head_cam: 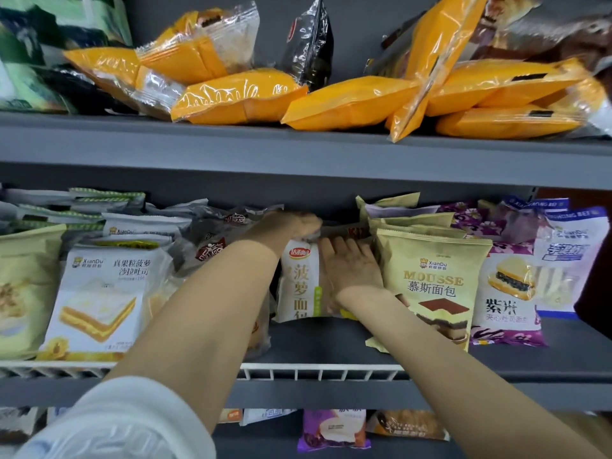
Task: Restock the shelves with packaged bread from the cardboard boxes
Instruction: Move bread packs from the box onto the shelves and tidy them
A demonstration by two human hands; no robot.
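On the middle shelf [331, 339], between the dark wrapped packs on the left and the beige mousse bread bag [433, 286] on the right, stands the white pineapple bread packet [298, 283] I am handling. It is upright, its front facing me, its bottom edge resting on the grey shelf board behind the white wire rail [318, 372].

My left hand [294, 226] reaches over the top of that packet; its fingers curl down around the top edge, gripping it. My right hand [351, 266] lies against the packet's right side with the fingers fairly straight and spread, pressing flat on it, just beside the mousse bag. Whether those fingertips reach the brown pack [347, 231] behind, I cannot tell.

Left of my forearm stands a white pineapple toast bag [106, 293], and farther left a pale yellow bag [23, 286]. Right of the mousse bag is a purple rice bread packet [506, 293], then a white and blue bag [563, 260].

Above, the upper shelf [298, 150] holds a loose heap of orange packets [347, 101] and one black foil pack [311, 44] leaning upright. Below the rail, a purple packet [331, 429] shows on the lowest shelf. My white sleeve [116, 422] fills the bottom left corner.
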